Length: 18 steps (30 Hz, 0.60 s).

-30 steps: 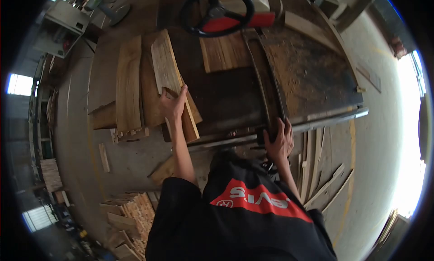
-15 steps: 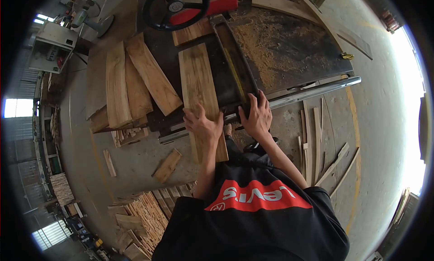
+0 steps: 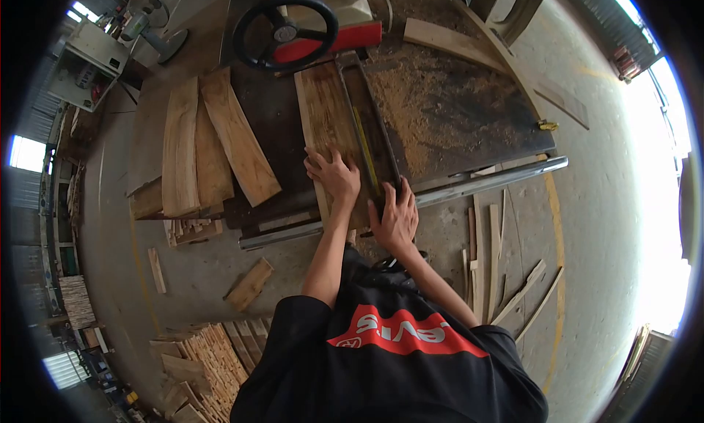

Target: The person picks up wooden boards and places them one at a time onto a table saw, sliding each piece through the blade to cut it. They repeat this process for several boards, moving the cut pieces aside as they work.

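Head view: the step in hand appears to be aligning the board along the left side of the guide; the next move calls for even downward pressure, edge parallel to the guide. My left hand lies palm-down on the board, fingers spread, with the board extending far beyond the fingertips across the table. My right hand rests at the guide's near end, fingers slightly bent; I cannot tell whether they grip.

On the table, a board lies left of the fence, planks farther left.
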Each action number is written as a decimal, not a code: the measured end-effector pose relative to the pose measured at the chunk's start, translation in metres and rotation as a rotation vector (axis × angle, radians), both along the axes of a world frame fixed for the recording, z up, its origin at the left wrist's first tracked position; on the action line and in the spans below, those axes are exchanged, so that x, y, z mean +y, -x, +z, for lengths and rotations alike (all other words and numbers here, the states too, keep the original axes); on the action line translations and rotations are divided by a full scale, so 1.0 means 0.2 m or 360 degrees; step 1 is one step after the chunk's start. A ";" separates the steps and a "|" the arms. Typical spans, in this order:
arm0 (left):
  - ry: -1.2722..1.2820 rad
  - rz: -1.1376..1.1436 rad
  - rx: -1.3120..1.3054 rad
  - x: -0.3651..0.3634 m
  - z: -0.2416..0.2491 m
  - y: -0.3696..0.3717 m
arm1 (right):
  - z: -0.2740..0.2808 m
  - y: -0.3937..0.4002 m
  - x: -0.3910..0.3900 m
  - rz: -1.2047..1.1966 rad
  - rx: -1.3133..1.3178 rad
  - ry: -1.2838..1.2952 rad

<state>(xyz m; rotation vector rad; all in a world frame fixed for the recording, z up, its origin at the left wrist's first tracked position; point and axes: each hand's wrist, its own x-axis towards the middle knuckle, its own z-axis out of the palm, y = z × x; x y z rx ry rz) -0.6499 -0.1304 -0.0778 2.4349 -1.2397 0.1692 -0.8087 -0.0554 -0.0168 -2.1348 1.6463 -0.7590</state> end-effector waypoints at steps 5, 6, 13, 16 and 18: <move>-0.0108 0.0081 0.0039 -0.19 0.03 -0.05 | 0.02 -0.02 -0.01 -0.0035 0.0038 0.0002; -0.0092 0.0073 0.0038 -0.22 0.03 -0.07 | 0.02 -0.02 -0.01 -0.0042 0.0054 0.0011; -0.0088 -0.0009 0.0127 -0.37 0.14 -0.14 | 0.06 -0.05 -0.02 -0.0066 0.0216 -0.0114; -0.0058 -0.0045 0.0155 -0.45 0.11 -0.18 | 0.06 -0.05 -0.03 -0.0097 0.0189 -0.0143; -0.0005 -0.0061 0.0177 -0.50 0.11 -0.21 | 0.06 -0.07 -0.03 -0.0120 0.0230 -0.0161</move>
